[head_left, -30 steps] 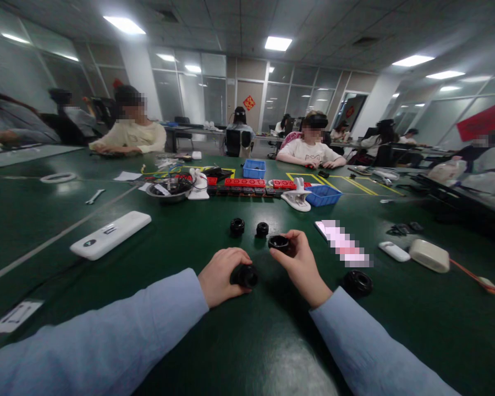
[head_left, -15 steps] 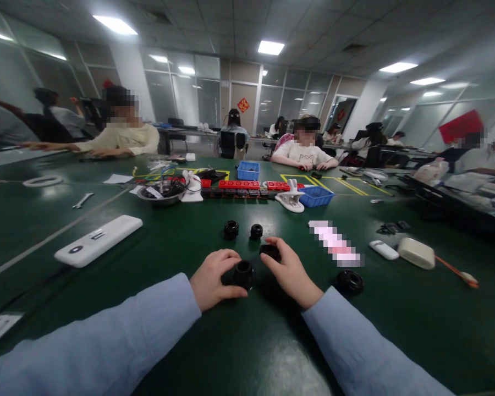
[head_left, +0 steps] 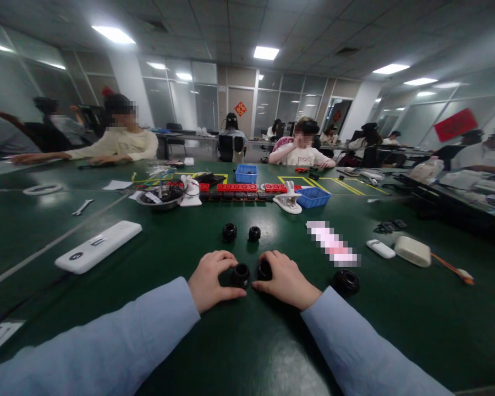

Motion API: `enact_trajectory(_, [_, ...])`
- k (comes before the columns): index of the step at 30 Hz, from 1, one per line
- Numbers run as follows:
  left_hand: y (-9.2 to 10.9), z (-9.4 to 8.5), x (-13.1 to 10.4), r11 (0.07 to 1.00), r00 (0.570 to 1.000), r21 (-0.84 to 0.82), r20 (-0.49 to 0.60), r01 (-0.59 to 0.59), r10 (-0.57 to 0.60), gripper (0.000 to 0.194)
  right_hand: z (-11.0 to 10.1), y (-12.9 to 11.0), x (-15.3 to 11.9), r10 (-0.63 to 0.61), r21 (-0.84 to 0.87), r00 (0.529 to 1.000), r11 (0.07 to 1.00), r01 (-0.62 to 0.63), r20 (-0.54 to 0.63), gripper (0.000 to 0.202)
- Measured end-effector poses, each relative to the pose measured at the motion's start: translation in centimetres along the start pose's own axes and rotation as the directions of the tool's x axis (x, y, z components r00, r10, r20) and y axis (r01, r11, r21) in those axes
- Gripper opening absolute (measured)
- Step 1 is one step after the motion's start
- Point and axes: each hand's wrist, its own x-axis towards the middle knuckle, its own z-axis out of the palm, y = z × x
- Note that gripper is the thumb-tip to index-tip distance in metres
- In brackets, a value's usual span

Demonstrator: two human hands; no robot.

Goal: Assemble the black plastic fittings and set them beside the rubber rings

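Note:
My left hand (head_left: 212, 280) curves around a black hollow round part (head_left: 241, 276), thumb on the near side and fingers on the far side. Its open end faces up and toward me. Just to the right, my right hand (head_left: 286, 279) grips a second black hollow part (head_left: 264, 270), partly hidden behind the fingers. A small gap separates the two parts. Beyond my hands stand a black ribbed ring-shaped part (head_left: 230, 232) and a smaller black ribbed part (head_left: 254, 234). A larger black ribbed ring (head_left: 347, 281) lies beside my right sleeve.
On the green table (head_left: 181, 231) lie a white oblong device (head_left: 99, 247), a wrench (head_left: 83, 207), a blurred-out phone-shaped item (head_left: 332, 242) and a beige case (head_left: 412, 251). Farther back are a metal bowl (head_left: 159, 204), red strips, a white clamp (head_left: 289, 199) and blue baskets (head_left: 313, 198). People sit around.
My right hand has lowered and turned its black part upright, closer to the one at my left hand. My left hand shifted slightly. A person across the table has raised a hand toward the head.

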Motion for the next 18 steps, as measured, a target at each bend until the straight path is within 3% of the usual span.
enact_trajectory(3, [0.1,0.0,0.0,1.0,1.0,-0.009,0.002,0.018,-0.018,0.044,-0.4,0.2,-0.1,-0.002,0.028,1.0,1.0,0.002,0.009,0.06])
enact_trajectory(9, [0.0,-0.1,0.0,0.998,0.998,-0.038,-0.002,0.056,-0.056,0.042,-0.7,0.3,0.0,-0.02,-0.023,0.997,1.0,0.021,0.072,0.047])
enact_trajectory(18, [-0.2,0.1,0.1,0.994,0.995,-0.046,-0.013,0.102,-0.102,0.041,-1.5,0.5,-0.5,-0.189,0.031,0.964,0.982,0.186,0.186,0.062])
